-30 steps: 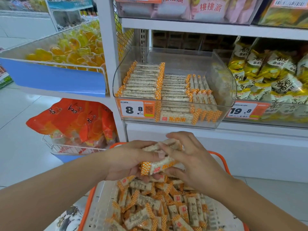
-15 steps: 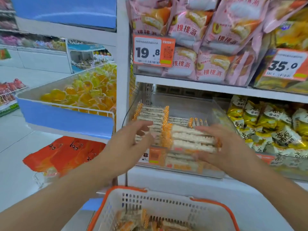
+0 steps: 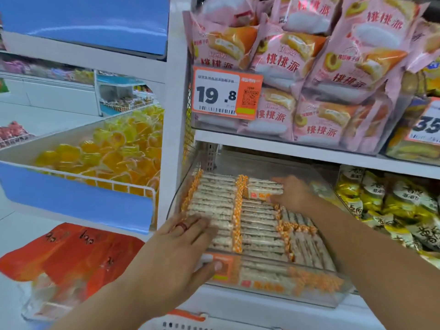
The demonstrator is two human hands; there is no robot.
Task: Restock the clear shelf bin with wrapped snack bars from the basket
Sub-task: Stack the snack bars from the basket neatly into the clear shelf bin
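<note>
white store shelf (image 3: 273, 151), clear bin (image 3: 309, 296)

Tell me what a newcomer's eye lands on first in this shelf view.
Probably the orange 19.8 price tag under the pink pastry bags on the upper shelf. Below, both hands work in the clear bin: the left hand at its front edge, the right hand holding snack bars farther back.
</note>
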